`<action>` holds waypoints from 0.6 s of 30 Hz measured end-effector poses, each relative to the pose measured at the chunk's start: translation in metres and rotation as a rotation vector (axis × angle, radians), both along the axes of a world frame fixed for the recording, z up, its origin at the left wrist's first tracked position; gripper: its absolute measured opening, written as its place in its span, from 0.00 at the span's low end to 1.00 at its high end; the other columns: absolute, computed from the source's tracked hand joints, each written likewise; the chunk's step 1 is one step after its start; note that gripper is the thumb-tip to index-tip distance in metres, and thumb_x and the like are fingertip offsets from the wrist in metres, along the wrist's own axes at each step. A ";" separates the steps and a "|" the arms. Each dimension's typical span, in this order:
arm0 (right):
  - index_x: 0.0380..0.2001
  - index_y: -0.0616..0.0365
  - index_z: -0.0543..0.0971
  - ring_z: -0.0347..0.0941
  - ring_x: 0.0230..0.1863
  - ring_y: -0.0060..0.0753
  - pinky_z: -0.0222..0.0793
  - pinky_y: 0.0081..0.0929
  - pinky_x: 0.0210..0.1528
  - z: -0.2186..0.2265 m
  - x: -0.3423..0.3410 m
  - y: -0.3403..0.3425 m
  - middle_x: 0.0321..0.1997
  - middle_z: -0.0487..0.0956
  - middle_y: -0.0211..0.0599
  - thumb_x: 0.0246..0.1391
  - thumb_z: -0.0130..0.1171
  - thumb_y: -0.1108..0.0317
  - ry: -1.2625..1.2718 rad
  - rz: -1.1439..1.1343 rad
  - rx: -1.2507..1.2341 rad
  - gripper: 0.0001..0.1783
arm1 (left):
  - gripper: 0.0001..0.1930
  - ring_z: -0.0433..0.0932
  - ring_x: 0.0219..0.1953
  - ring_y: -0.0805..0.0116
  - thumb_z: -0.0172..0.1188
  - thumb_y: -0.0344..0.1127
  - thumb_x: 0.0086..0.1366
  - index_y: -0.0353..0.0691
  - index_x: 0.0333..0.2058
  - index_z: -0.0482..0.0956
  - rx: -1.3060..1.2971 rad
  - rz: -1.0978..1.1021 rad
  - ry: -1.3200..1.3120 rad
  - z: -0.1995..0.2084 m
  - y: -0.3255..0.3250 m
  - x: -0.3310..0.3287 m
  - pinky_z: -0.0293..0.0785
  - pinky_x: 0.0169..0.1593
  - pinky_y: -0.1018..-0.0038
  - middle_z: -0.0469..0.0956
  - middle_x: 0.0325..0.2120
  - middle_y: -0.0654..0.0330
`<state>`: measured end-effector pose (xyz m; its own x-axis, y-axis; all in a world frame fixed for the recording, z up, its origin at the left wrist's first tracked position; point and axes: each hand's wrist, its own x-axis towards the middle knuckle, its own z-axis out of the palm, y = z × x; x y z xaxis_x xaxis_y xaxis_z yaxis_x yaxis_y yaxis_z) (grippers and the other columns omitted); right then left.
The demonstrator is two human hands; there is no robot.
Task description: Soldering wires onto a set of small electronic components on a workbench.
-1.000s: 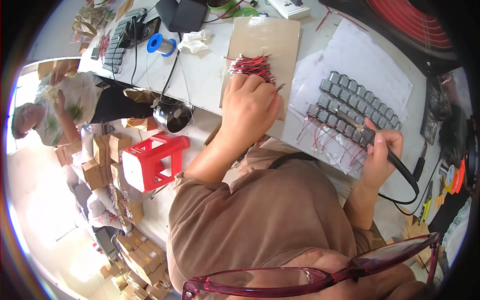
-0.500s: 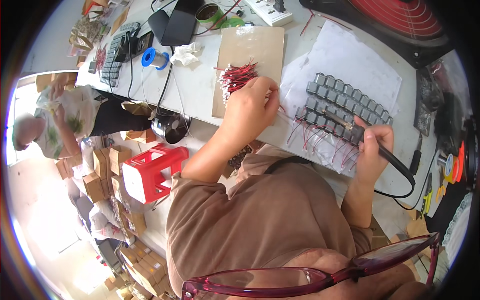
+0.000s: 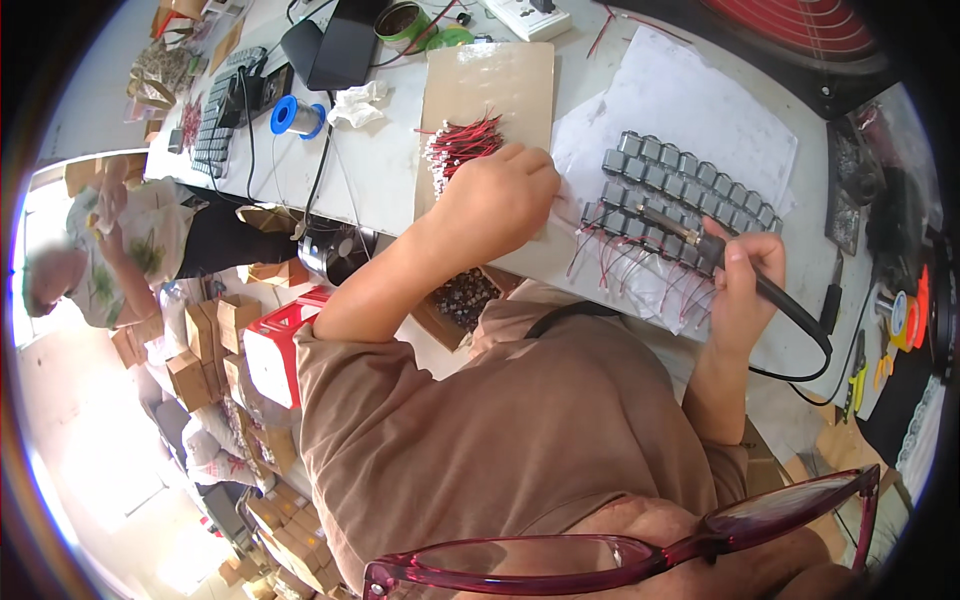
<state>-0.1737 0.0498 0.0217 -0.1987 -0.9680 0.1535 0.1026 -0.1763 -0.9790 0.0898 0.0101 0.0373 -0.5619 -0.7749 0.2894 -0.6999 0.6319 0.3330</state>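
My right hand (image 3: 748, 275) grips a black-handled soldering iron (image 3: 788, 302). The iron's metal tip points left, over the rows of small grey metal-cased parts (image 3: 690, 190) lying on white paper. Thin red and black wires (image 3: 640, 275) trail from the nearest row toward the table's front edge. My left hand (image 3: 500, 198) is closed, fingertips pinched, between the cardboard sheet (image 3: 490, 75) and those rows. Whatever its fingers hold is hidden. A bundle of red and black wires with white ends (image 3: 465, 143) lies on the cardboard just beyond this hand.
Solder wire on a blue spool (image 3: 297, 117) and crumpled tissue (image 3: 357, 104) lie to the left. A power strip (image 3: 530, 17) and a red-grilled fan (image 3: 800, 30) stand at the back. Tape rolls and yellow-handled cutters (image 3: 855, 385) are at right. Another person (image 3: 130, 235) is at far left.
My left hand has turned, its fingers curling further under, with the elbow swinging out to the left. The view has shifted slightly. My right hand keeps the soldering iron over the grey parts.
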 end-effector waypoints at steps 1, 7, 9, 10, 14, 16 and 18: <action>0.24 0.59 0.65 0.53 0.20 0.11 0.70 0.42 0.52 -0.001 -0.001 0.000 0.17 0.60 0.23 0.49 0.51 0.76 -0.001 0.002 -0.003 0.05 | 0.04 0.75 0.30 0.60 0.58 0.28 0.49 0.39 0.26 0.74 0.027 0.034 0.048 0.000 -0.002 -0.001 0.74 0.31 0.69 0.73 0.26 0.60; 0.25 0.59 0.65 0.53 0.20 0.11 0.70 0.42 0.52 0.001 -0.001 -0.002 0.17 0.60 0.22 0.50 0.51 0.76 -0.007 0.001 -0.002 0.06 | 0.05 0.78 0.28 0.60 0.61 0.30 0.54 0.38 0.29 0.76 0.166 0.174 0.103 0.007 -0.005 -0.003 0.74 0.31 0.71 0.76 0.29 0.60; 0.25 0.59 0.65 0.53 0.19 0.11 0.70 0.41 0.52 0.000 -0.002 -0.001 0.17 0.60 0.22 0.50 0.51 0.75 -0.005 0.006 -0.003 0.06 | 0.05 0.78 0.28 0.60 0.61 0.31 0.53 0.39 0.29 0.76 0.124 0.232 0.035 0.006 -0.001 -0.007 0.74 0.31 0.71 0.75 0.28 0.60; 0.25 0.59 0.65 0.54 0.19 0.11 0.70 0.41 0.52 0.000 -0.002 -0.001 0.17 0.60 0.22 0.50 0.51 0.75 -0.005 0.007 -0.008 0.06 | 0.05 0.78 0.28 0.60 0.61 0.31 0.52 0.39 0.29 0.76 0.099 0.260 0.001 0.006 -0.001 -0.009 0.74 0.31 0.70 0.75 0.28 0.60; 0.25 0.59 0.65 0.54 0.19 0.10 0.70 0.40 0.52 0.000 -0.001 -0.001 0.17 0.61 0.22 0.51 0.52 0.75 -0.016 0.002 0.001 0.06 | 0.05 0.77 0.28 0.61 0.61 0.32 0.50 0.41 0.27 0.76 -0.020 0.250 -0.216 0.000 -0.001 -0.013 0.74 0.30 0.69 0.73 0.26 0.60; 0.25 0.59 0.65 0.54 0.19 0.10 0.70 0.40 0.52 0.000 -0.001 -0.001 0.17 0.61 0.22 0.51 0.52 0.75 -0.026 0.003 0.005 0.06 | 0.05 0.76 0.28 0.61 0.60 0.32 0.50 0.41 0.27 0.76 -0.066 0.212 -0.259 -0.005 -0.004 -0.012 0.74 0.29 0.69 0.73 0.25 0.60; 0.25 0.58 0.65 0.54 0.19 0.10 0.70 0.39 0.52 -0.001 -0.001 -0.001 0.17 0.61 0.22 0.51 0.52 0.75 -0.030 0.017 -0.003 0.06 | 0.05 0.76 0.25 0.63 0.60 0.31 0.51 0.41 0.28 0.76 -0.054 0.215 -0.144 -0.007 -0.009 -0.009 0.73 0.28 0.70 0.74 0.26 0.60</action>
